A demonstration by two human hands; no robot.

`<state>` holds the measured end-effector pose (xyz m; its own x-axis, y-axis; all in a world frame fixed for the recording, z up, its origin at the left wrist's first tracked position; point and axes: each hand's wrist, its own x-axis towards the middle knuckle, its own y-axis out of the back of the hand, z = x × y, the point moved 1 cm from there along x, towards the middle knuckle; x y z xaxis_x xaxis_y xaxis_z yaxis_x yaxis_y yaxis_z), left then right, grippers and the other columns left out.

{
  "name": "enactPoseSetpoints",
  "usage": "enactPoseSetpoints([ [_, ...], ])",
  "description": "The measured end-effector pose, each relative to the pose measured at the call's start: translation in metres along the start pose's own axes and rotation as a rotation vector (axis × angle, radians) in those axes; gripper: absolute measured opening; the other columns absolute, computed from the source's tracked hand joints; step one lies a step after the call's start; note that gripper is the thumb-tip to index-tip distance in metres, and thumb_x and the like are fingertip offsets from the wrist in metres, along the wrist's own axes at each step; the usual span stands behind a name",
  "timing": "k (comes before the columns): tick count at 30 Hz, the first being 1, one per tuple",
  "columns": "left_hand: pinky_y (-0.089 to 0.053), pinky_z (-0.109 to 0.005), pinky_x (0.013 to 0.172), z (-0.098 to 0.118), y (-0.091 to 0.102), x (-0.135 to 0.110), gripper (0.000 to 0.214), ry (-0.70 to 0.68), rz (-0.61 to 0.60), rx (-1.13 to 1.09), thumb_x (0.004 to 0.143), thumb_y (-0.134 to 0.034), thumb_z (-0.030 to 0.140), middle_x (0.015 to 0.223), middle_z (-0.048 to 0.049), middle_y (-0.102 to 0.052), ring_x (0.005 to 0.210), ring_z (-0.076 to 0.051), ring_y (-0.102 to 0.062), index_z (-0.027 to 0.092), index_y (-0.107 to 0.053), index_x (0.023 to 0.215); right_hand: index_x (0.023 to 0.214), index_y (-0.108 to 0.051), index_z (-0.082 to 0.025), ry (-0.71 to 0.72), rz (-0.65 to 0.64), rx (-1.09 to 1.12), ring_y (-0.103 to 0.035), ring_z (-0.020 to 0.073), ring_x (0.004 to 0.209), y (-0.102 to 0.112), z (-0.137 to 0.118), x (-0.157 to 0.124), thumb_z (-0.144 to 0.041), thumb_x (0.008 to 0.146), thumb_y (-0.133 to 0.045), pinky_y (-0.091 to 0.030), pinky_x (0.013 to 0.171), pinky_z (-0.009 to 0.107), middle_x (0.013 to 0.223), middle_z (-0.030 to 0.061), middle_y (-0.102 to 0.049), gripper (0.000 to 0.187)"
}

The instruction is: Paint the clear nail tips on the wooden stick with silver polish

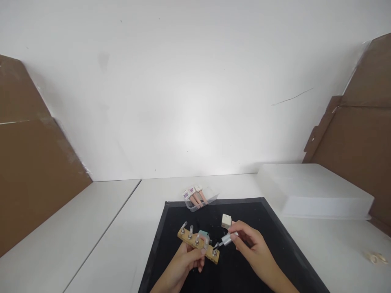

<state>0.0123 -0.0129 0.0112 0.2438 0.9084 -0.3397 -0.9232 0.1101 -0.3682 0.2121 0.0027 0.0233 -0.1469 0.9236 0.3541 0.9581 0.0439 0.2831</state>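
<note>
My left hand (189,257) is closed around the middle of a wooden strip (192,241), which slopes down to the right. Along the strip stand several clear nail tips (191,231) on small metal mounts. Between thumb and fingers of my right hand (252,248) is a nail polish brush (226,239) with a silver-white handle. Its dark bristle end is at the nail tip on the strip's right end; whether they touch I cannot tell. Just beyond the right hand sits a small white block-shaped item (226,221). Behind the strip shows a pale teal object (203,234), partly hidden.
A black mat (244,268) lies on the white table (113,252). At its back edge a clear plastic tray (210,196) holds pink-handled, white-topped items (195,198). A white box (324,195) stands back right, small beige rings (373,257) far right. Cardboard panels (36,154) flank both sides.
</note>
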Motion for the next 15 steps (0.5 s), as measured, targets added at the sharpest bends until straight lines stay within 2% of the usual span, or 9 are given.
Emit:
enactPoseSetpoints([
  [5,-0.033,-0.023,0.050,-0.0010,0.0038,0.0058,0.041,0.011,-0.025,-0.002,0.059,-0.071,0.029,0.058,0.0038,-0.052,0.052,-0.009,-0.046,0.014,-0.051,0.092,0.080,-0.062,-0.020,0.041,0.002,-0.069,-0.051,0.0171,0.060,-0.0005,0.0038,0.0030,-0.031,0.082,-0.052,-0.043,0.058,0.028,0.071,0.0028,-0.056,0.015],
  [15,-0.033,-0.023,0.050,0.0009,0.0032,0.0112,0.042,0.021,-0.028,-0.013,0.059,-0.072,0.029,0.057,0.0036,-0.052,0.052,-0.009,-0.046,0.015,-0.051,0.092,0.080,-0.061,-0.020,0.055,-0.025,-0.089,-0.051,0.0169,0.059,0.0043,0.0003,0.0099,-0.028,0.083,-0.050,-0.041,0.057,0.027,0.071,0.0026,-0.057,0.014],
])
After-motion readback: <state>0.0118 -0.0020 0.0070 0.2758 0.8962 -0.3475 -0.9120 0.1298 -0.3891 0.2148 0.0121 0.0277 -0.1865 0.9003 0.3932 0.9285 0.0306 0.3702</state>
